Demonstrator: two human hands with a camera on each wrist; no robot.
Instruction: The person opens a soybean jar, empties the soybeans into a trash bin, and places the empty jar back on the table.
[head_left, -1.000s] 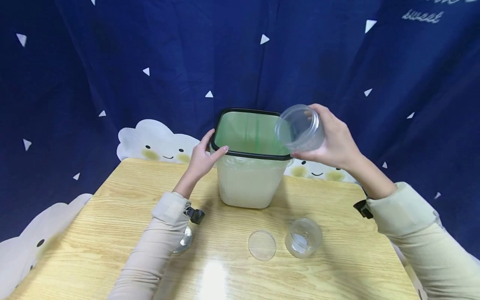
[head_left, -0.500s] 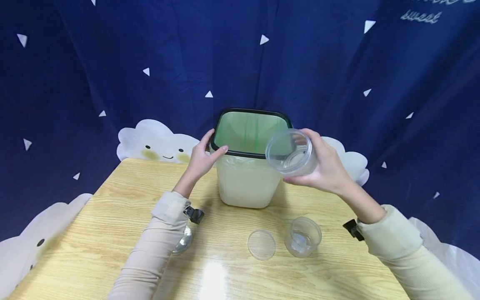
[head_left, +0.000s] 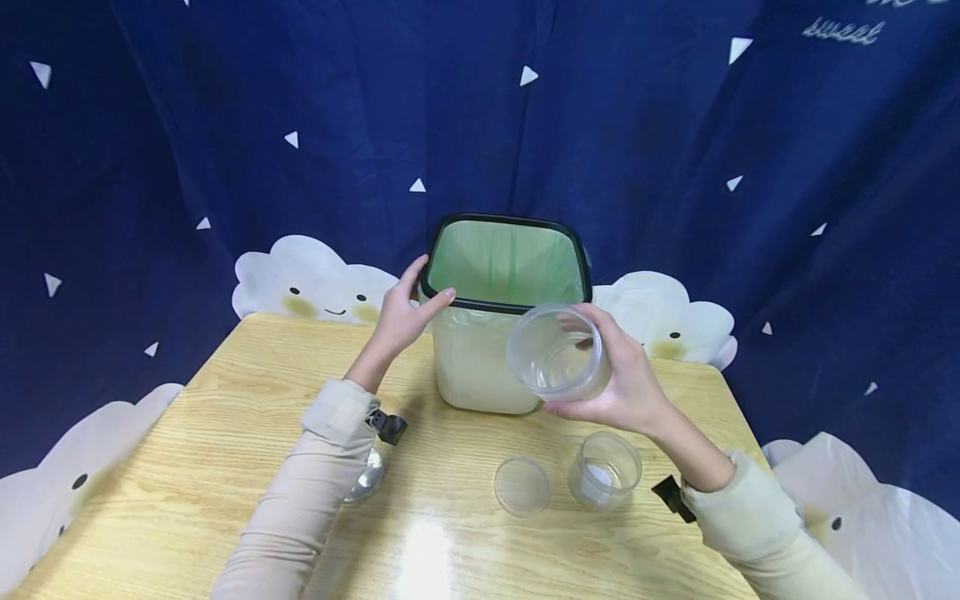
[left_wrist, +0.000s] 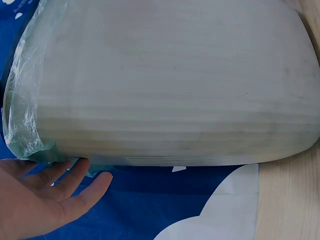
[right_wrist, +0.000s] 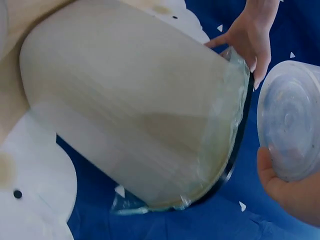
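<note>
In the head view a pale trash bin [head_left: 480,358] with a black rim and a green liner bag stands upright at the table's far edge. My left hand [head_left: 399,323] grips the bin's left front corner, thumb over the rim and fingers along the outer side. My right hand [head_left: 618,375] holds a clear plastic tub [head_left: 558,354] in front of the bin's right front, its mouth tilted toward me and leftward; I see nothing inside it. The right wrist view shows the bottom of this tub [right_wrist: 290,125].
A second clear tub [head_left: 604,471] stands on the wooden table [head_left: 247,417], something whitish in its bottom. Beside it lies a round clear lid [head_left: 522,486]. A shiny round item [head_left: 366,481] is partly hidden by the left forearm. A blue curtain [head_left: 480,108] hangs behind.
My right hand has brought the tub from over the bin's right rim down, leftward and nearer to me. The left hand stays on the bin's corner.
</note>
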